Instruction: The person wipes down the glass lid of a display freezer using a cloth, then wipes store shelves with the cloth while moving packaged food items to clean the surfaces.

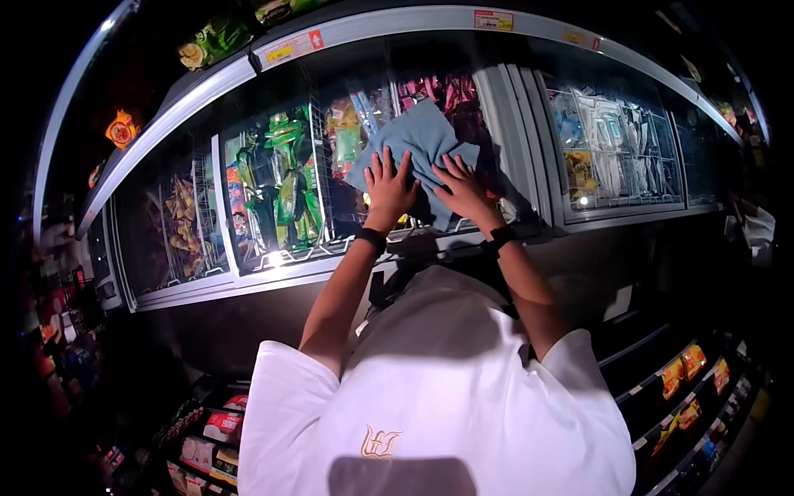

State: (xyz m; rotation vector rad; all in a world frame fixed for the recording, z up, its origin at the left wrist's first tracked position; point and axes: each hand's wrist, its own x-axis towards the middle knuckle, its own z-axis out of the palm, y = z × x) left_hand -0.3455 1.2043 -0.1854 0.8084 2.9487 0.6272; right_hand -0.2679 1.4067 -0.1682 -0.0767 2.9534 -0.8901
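Observation:
A blue-grey cloth (426, 132) lies spread and wrinkled on the glass lid of a chest freezer (248, 285). My left hand (390, 190) rests flat on the lower left part of the cloth, fingers apart. Close beside it, my right hand (463, 190) presses on the cloth's lower right part with its fingers spread. Under the glass, green packets (288, 174) stand in a wire basket left of the cloth, and pink packets (463, 91) show behind it. Whatever lies directly beneath the cloth is hidden.
To the right, another freezer section (616, 140) holds white packets behind glass. Price labels (494, 20) line the far rail. Shelves with packaged goods (682, 368) stand at the lower right, and more packs (223, 426) at the lower left.

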